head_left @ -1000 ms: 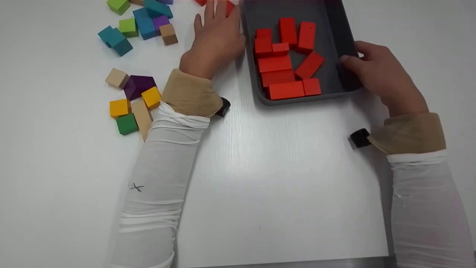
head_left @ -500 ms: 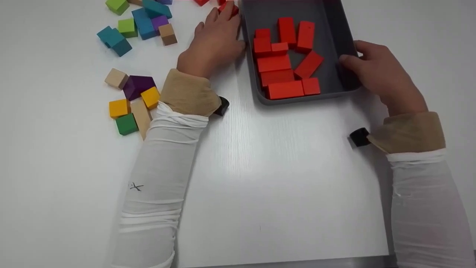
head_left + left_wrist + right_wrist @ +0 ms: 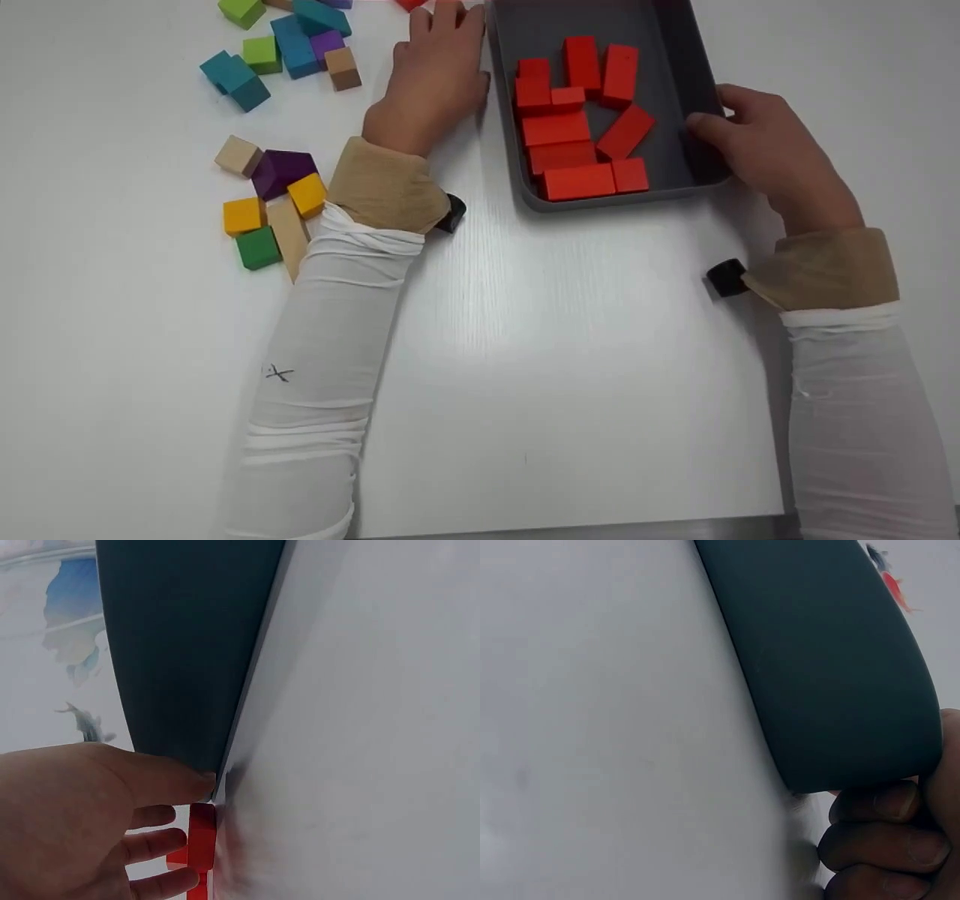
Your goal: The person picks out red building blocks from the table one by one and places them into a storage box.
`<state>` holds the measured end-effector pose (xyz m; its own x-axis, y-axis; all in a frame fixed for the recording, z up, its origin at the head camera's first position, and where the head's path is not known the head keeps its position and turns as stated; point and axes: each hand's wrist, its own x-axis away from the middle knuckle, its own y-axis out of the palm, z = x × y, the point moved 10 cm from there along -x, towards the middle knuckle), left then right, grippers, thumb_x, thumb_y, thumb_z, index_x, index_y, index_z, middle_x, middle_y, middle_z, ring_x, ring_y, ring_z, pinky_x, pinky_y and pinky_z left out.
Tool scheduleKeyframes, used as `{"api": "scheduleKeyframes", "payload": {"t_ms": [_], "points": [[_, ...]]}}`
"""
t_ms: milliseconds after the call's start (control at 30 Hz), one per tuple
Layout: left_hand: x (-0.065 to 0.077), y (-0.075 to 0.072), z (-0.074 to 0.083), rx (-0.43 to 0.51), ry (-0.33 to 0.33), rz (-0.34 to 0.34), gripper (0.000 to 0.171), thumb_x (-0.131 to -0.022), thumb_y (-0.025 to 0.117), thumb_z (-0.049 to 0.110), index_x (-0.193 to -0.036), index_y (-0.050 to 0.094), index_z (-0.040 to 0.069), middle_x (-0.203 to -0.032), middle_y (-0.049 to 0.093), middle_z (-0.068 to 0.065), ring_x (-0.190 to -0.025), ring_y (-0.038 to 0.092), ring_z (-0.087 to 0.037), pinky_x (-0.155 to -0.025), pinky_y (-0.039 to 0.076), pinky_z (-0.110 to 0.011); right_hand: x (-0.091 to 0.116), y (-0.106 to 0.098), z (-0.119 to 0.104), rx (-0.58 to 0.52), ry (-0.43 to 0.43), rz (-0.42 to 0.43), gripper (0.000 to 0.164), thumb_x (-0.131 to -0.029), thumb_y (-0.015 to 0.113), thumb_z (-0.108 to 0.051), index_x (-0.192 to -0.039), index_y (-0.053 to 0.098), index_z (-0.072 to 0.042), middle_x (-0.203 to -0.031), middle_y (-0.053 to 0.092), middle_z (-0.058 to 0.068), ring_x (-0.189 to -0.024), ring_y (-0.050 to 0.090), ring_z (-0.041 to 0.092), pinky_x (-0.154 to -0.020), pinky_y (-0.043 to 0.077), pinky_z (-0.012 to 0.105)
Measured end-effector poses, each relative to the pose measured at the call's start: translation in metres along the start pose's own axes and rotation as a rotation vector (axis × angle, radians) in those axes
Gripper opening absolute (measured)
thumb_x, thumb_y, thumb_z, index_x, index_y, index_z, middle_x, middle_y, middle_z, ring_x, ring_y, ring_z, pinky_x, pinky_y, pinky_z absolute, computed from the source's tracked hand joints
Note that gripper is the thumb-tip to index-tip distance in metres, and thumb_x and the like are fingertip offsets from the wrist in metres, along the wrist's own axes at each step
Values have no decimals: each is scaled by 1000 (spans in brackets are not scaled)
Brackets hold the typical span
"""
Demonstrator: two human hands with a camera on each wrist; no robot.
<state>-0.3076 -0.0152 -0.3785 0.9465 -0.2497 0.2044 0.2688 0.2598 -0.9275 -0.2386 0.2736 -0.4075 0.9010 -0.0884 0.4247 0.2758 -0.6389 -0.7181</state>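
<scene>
My right hand (image 3: 780,150) grips the right wall of a dark grey tray (image 3: 600,201), thumb inside the wall. In the right wrist view, several curled fingers (image 3: 885,844) show below that wall. Inside the tray lie several red wooden blocks (image 3: 556,129), mostly along its left and near sides. My left hand (image 3: 433,86) is on the table just left of the tray, fingers pointing away. In the left wrist view its thumb is by the tray's corner, and its slightly bent fingers are apart from the thumb, beside a red block (image 3: 201,836). Whether the fingertips touch that block is unclear.
Left of my left hand lie teal blocks (image 3: 296,49), light green blocks (image 3: 262,55) and a tan cube (image 3: 343,68). Nearer is a cluster with a purple block (image 3: 283,172), yellow cubes (image 3: 244,216) and a green cube (image 3: 258,247). Another red block (image 3: 410,4) shows at the top edge.
My left hand has shifted slightly, and its fingers now cover the red block seen past them earlier. The right hand and the tray have stayed in place.
</scene>
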Motion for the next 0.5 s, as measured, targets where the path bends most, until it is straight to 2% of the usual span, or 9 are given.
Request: {"api": "scheduleKeyframes", "payload": {"t_ms": [167, 300, 500], "points": [[0, 1, -2, -15, -18, -20, 60, -100, 44, 27, -154, 19, 18, -158, 9, -6, -143, 8, -24, -117, 20, -40, -1, 1, 0, -6, -2, -5, 58, -98, 37, -49, -151, 31, -25, -141, 44, 11, -111, 46, 20, -97, 40, 37], [0, 2, 0, -20, -13, -45, 60, -100, 43, 28, -154, 19, 17, -162, 6, -2, -147, 6, -21, -119, 18, -41, -2, 1, -2, 0, -11, -4, 58, -98, 37, -49, -150, 33, -24, -138, 45, 10, -109, 46, 20, -91, 39, 31], [0, -1, 6, -35, 16, -18, 52, -101, 39, 23, -151, 30, 16, -157, 25, -1, -138, 33, -21, -114, 31, -36, -1, 0, -2, 7, -5, 4, 58, -98, 37, -49, -150, 33, -25, -136, 46, 10, -106, 46, 20, -83, 38, 26]]}}
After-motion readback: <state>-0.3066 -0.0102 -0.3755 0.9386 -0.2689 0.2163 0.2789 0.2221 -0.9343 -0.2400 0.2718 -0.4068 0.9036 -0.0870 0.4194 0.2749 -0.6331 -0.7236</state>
